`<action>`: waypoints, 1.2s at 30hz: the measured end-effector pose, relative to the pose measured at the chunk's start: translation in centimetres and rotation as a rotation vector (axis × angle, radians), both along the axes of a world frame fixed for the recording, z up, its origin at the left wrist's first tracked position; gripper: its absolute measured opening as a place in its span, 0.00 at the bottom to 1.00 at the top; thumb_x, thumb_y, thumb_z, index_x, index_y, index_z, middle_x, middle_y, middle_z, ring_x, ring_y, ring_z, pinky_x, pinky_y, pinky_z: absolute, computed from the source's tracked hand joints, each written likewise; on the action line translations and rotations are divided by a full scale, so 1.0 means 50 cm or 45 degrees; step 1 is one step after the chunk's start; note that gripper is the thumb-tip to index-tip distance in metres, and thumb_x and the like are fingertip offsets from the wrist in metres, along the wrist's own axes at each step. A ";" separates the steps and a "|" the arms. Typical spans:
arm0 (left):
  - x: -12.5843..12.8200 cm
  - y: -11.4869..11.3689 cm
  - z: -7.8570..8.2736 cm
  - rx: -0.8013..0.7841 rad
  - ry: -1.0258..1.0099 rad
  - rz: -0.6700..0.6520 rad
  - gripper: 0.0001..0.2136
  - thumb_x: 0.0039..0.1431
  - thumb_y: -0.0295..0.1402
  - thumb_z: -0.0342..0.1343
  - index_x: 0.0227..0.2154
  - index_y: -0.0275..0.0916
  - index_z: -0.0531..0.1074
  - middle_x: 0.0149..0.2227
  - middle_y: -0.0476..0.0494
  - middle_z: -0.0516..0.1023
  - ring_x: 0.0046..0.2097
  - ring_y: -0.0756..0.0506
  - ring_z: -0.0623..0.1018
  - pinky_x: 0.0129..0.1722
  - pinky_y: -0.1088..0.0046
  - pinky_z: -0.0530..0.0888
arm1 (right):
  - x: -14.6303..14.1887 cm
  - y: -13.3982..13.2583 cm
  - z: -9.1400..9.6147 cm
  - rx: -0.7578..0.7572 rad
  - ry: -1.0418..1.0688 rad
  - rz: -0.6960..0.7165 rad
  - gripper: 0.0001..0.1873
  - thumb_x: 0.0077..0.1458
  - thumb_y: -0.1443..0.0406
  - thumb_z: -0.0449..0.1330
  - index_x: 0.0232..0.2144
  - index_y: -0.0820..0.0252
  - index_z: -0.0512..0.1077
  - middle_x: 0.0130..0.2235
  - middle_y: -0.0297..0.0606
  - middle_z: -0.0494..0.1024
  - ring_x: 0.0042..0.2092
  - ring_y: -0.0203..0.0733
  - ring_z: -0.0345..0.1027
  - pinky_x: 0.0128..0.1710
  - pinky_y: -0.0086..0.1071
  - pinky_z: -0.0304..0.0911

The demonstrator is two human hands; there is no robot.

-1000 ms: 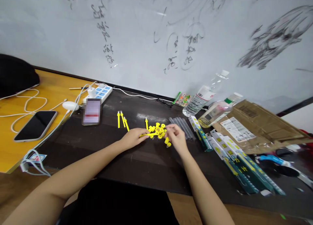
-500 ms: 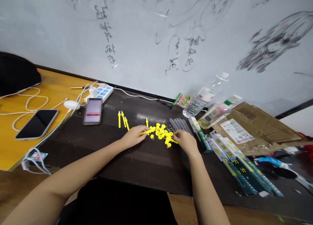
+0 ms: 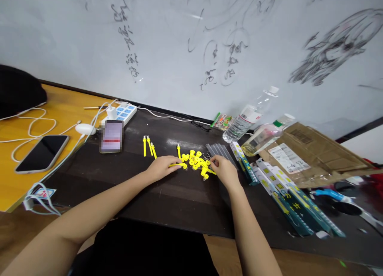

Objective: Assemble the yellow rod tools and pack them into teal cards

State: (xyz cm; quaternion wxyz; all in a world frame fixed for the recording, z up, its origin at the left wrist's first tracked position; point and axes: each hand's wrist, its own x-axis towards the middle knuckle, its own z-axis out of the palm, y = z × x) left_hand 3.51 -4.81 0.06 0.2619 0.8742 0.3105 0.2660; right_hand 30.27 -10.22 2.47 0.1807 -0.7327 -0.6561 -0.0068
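Note:
My left hand point(image 3: 162, 167) pinches a thin yellow plastic rod point(image 3: 176, 164) between thumb and fingers, its far end pointing right at the loose parts. A pile of small yellow plastic caps point(image 3: 196, 159) lies between my two hands. At the right side of this pile, my right hand point(image 3: 224, 170) has its fingertips closed beside thin wire hooks point(image 3: 206, 155); whatever they grip is too small to make out. Behind my left hand lie several yellow rods with metal ends point(image 3: 145, 146), and one more such rod point(image 3: 178, 150) rests just left of the pile.
Grey clear tubes point(image 3: 220, 151) lie beyond my right hand. To the right are narrow printed boxes point(image 3: 283, 196), a water bottle point(image 3: 243, 122), a second bottle point(image 3: 266, 136) and a cardboard package point(image 3: 299, 156). Leftward sit a phone point(image 3: 43, 153), a propped screen point(image 3: 111, 136) and a power strip point(image 3: 125, 114).
The far end of the yellow rod in my left hand has dipped slightly toward me. My right fingertips have shifted a little up by the wire hooks. The view has moved slightly.

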 end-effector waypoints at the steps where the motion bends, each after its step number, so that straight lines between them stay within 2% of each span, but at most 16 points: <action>1: 0.000 0.000 -0.001 0.019 0.013 -0.016 0.13 0.61 0.40 0.49 0.43 0.43 0.73 0.44 0.46 0.77 0.45 0.45 0.75 0.45 0.71 0.68 | 0.000 0.000 0.000 0.003 0.009 0.007 0.07 0.51 0.65 0.53 0.31 0.56 0.72 0.28 0.34 0.73 0.27 0.36 0.64 0.24 0.27 0.47; 6: -0.002 -0.001 -0.005 0.083 0.050 -0.061 0.13 0.63 0.40 0.47 0.43 0.44 0.73 0.43 0.46 0.77 0.45 0.45 0.75 0.44 0.71 0.67 | 0.000 0.002 0.000 0.022 0.028 0.004 0.08 0.51 0.65 0.53 0.32 0.56 0.72 0.29 0.34 0.73 0.28 0.37 0.65 0.24 0.27 0.48; 19: 0.000 -0.005 -0.002 0.155 0.157 -0.025 0.14 0.63 0.42 0.46 0.44 0.44 0.72 0.41 0.46 0.76 0.43 0.46 0.75 0.41 0.74 0.68 | -0.014 0.001 0.001 0.031 0.062 0.071 0.08 0.52 0.66 0.53 0.31 0.56 0.72 0.28 0.34 0.72 0.29 0.38 0.66 0.26 0.27 0.51; 26: -0.002 -0.003 -0.002 0.164 0.158 -0.036 0.13 0.63 0.40 0.46 0.44 0.45 0.72 0.41 0.46 0.76 0.43 0.46 0.75 0.41 0.74 0.67 | -0.034 0.002 -0.006 0.028 0.105 0.294 0.07 0.53 0.65 0.53 0.30 0.57 0.72 0.29 0.35 0.71 0.32 0.38 0.66 0.29 0.28 0.54; 36: -0.004 0.001 -0.002 0.179 0.180 -0.007 0.14 0.63 0.41 0.45 0.44 0.43 0.72 0.42 0.46 0.76 0.44 0.46 0.75 0.42 0.73 0.68 | -0.023 -0.002 0.003 0.173 -0.028 0.131 0.07 0.55 0.67 0.53 0.31 0.57 0.71 0.30 0.35 0.70 0.34 0.39 0.65 0.32 0.29 0.55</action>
